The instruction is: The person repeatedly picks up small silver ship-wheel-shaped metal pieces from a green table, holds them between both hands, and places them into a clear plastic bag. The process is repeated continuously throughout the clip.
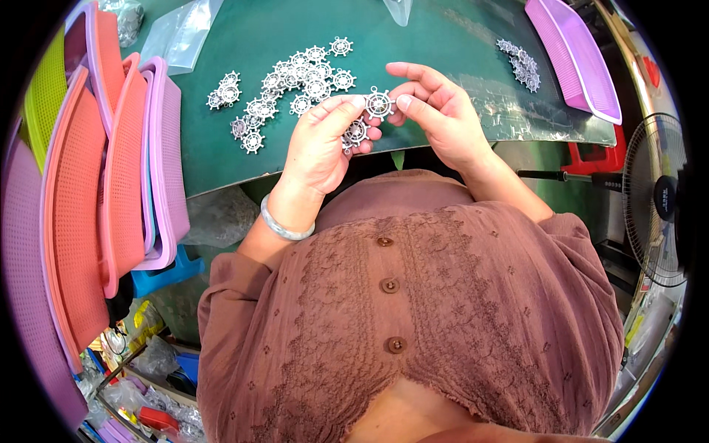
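My left hand (317, 144) is closed around several silver ship's wheel charms, with one charm (355, 133) showing against its fingers. Its thumb and forefinger hold the left edge of another ship's wheel charm (379, 104), raised over the table's front edge. From the other side, my right hand (449, 118) pinches that charm's right edge between thumb and a bent finger, its forefinger lifted clear. Just beyond my hands, a loose heap of matching charms (295, 74) lies on the green table (443, 37). A smaller cluster of charms (520, 65) rests at the far right.
Stacked orange and purple plastic baskets (74, 214) stand on their sides at the left. A purple basket (572, 55) sits on the table's right side. Clear plastic bags (177, 33) lie at the far left. A black fan (653, 199) stands right of the table.
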Available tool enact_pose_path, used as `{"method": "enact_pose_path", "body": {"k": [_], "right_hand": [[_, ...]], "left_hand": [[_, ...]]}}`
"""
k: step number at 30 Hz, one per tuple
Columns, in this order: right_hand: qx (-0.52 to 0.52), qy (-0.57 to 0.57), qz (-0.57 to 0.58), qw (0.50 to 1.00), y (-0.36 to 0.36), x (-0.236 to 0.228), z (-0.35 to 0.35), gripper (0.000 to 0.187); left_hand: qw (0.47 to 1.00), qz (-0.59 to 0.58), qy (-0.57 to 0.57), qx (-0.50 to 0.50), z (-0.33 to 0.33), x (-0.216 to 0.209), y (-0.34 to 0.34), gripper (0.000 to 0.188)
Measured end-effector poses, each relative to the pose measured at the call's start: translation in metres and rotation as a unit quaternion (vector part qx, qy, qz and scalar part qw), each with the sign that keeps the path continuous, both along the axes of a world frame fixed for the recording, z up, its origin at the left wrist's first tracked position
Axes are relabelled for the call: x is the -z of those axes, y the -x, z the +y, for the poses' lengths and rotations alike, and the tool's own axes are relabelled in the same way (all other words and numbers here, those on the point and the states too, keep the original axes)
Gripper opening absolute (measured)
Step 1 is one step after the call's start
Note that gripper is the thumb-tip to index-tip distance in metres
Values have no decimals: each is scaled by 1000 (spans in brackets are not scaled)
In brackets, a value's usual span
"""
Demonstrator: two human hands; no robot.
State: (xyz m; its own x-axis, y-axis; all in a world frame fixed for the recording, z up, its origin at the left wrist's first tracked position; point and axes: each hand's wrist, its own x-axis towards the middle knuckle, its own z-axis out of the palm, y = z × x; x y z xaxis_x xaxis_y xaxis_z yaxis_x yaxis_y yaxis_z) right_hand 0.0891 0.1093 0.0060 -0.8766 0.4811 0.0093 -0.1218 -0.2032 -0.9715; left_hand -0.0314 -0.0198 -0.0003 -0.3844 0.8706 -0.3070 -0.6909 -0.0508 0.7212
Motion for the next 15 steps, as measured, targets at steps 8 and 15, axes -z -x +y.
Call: {"method": "enact_pose_path", "body": {"k": [8, 15], "right_hand": [[7, 6, -14, 1000, 7, 0, -4, 36], [-7, -5, -20, 1000, 18, -2, -7, 36]], "left_hand": [[1000, -24, -11, 2, -3, 5, 7, 17], [999, -46, -19, 0, -9, 9, 18, 15]]}}
